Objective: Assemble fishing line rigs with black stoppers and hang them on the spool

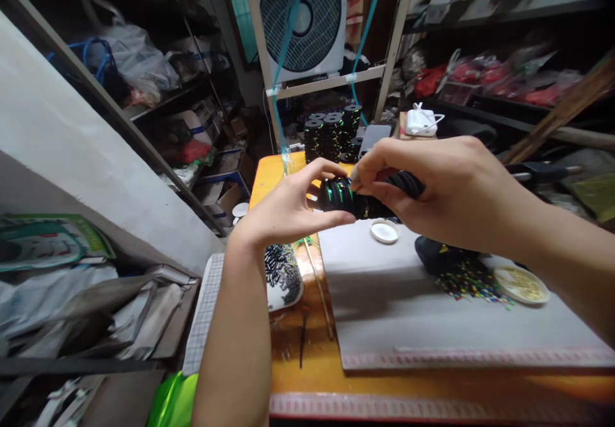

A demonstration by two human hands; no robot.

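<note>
Both my hands hold a stack of black rings with green stripes (355,197) in the air above the orange table (307,363). My left hand (288,212) pinches the stack's left end between thumb and fingers. My right hand (446,190) grips the right part of the stack, its fingertips pressing on the top near the middle. Most of the stack's right end is hidden inside my right hand.
A grey mat (432,311) covers the table. On it lie a white lid (384,231), a black object (439,257), small coloured beads (473,284) and a dish of yellow bits (521,284). A bowl of black pieces (283,276) sits at the left. More black ring stacks (331,133) stand at the back under a fan (302,16).
</note>
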